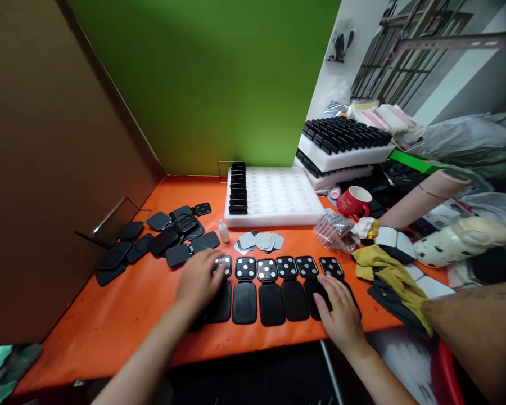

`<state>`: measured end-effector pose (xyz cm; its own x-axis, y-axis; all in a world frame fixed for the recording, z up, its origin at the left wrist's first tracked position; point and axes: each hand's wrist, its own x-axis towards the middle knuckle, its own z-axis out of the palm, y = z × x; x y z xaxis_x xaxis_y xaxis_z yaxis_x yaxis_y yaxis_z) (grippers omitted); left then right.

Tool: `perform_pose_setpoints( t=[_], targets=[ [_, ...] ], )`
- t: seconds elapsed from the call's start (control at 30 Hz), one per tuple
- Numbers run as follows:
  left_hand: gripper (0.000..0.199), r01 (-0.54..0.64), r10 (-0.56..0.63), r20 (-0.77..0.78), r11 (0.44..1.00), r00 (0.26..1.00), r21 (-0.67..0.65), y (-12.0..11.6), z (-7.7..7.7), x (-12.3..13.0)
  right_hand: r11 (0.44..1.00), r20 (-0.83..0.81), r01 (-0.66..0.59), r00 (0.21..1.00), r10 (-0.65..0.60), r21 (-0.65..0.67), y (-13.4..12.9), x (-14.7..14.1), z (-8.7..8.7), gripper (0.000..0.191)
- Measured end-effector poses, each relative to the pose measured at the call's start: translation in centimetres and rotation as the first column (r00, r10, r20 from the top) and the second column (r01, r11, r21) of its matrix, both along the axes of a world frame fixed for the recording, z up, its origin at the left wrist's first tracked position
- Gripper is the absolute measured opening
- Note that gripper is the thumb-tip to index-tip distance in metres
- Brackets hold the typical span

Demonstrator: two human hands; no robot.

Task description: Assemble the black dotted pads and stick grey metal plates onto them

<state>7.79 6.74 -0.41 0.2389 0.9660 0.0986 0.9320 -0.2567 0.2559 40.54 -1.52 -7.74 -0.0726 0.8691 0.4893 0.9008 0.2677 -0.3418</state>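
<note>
Spreading open, the right hand (341,315) lies over the near row of hinged black plastic cases (244,304), their visible square flaps dotted. The left hand (198,281) curls at the row's other end, grip unclear; beyond it, jumbled black cases (164,241) remain unaligned. Farther ahead, a white foam tray (274,218) holds one filled column.

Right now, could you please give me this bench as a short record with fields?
left hand: over the row's left end; grip unclear
right hand: fingers spread, over the row's right end
row: open black cases, dotted square parts uppermost
behind row: pale grey pieces, small white bottle
left side: loose pile of black cases
back: white tray, one column filled at its left
right side: red mug, yellow cloth
</note>
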Motion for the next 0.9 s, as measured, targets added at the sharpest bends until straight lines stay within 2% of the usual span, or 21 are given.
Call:
perform_pose_setpoints(
  t=[0.1, 0.17, 0.33, 0.4, 0.5, 0.63, 0.7, 0.73, 0.77, 0.8, 0.83, 0.87, 0.9],
  targets=[
    [0.046, -0.186, 0.183, -0.054, 0.982, 0.982, -0.04, 3.3, 0.6, -5.3, 1.0, -0.002, -0.011, 1.0, 0.011, -0.015, 0.0, 0.0, -0.1, 0.038],
    [0.046, -0.209, 0.202, -0.076, 0.973, 0.977, -0.101, 4.6, 0.5, -7.4, 1.0, -0.004, -0.001, 1.0, 0.0, -0.028, 0.0, -0.1, 0.0, 0.037],
    [0.061, -0.241, 0.235, -0.054, 0.94, 0.971, -0.243, 6.3, 0.0, -8.7, 0.999, -0.001, 0.024, 1.0, -0.024, -0.039, 0.1, -0.3, 0.1, 0.035],
    [0.055, -0.268, 0.28, -0.005, 0.914, 0.96, -0.305, 6.6, 0.3, -8.9, 0.999, -0.002, 0.029, 1.0, -0.029, -0.032, 0.2, -0.2, 0.0, 0.034],
    [0.038, -0.288, 0.361, 0.117, 0.868, 0.925, -0.405, 5.9, 1.5, -9.6, 1.0, -0.03, 0.021, 0.999, -0.021, 0.006, 0.1, 0.2, 0.0, 0.032],
    [0.039, -0.208, 0.438, 0.338, 0.814, 0.833, -0.542, 1.8, 3.4, -9.4, 0.998, -0.217, 0.022, 0.976, -0.01, 0.053, -0.7, -1.2, 1.2, 0.023],
    [0.039, -0.125, 0.452, 0.42, 0.783, 0.787, -0.609, -1.0, 3.7, -7.7, 0.998, -0.423, -0.011, 0.906, -0.018, -0.067, -1.1, -3.6, 2.6, 0.02],
    [0.039, -0.078, 0.453, 0.449, 0.766, 0.77, -0.638, -2.3, 3.6, -6.6, 0.981, -0.551, -0.072, 0.834, -0.04, -0.179, -1.2, -5.2, 3.4, 0.02],
    [0.038, -0.018, 0.457, 0.502, 0.752, 0.734, -0.659, -3.6, 3.4, -5.2, 0.934, -0.688, -0.192, 0.722, -0.074, -0.302, -1.1, -6.8, 4.3, 0.024],
    [0.036, 0.055, 0.488, 0.586, 0.737, 0.647, -0.674, -4.7, 3.1, -3.8, 0.865, -0.795, -0.329, 0.594, -0.122, -0.378, -0.9, -8.5, 5.1, 0.029],
    [0.034, 0.109, 0.503, 0.637, 0.729, 0.584, -0.676, -5.8, 2.7, -2.4, 0.782, -0.86, -0.469, 0.485, -0.161, -0.411, -0.5, -10.0, 5.8, 0.034],
    [0.033, 0.147, 0.51, 0.661, 0.72, 0.55, -0.678, -6.6, 2.3, -1.0, 0.723, -0.901, -0.566, 0.393, -0.186, -0.396, 0.0, -11.3, 6.4, 0.038],
    [0.032, 0.182, 0.51, 0.679, 0.713, 0.527, -0.677, -7.4, 2.0, 0.2, 0.687, -0.928, -0.629, 0.312, -0.204, -0.363, 0.4, -12.3, 6.9, 0.04]
  ],
)
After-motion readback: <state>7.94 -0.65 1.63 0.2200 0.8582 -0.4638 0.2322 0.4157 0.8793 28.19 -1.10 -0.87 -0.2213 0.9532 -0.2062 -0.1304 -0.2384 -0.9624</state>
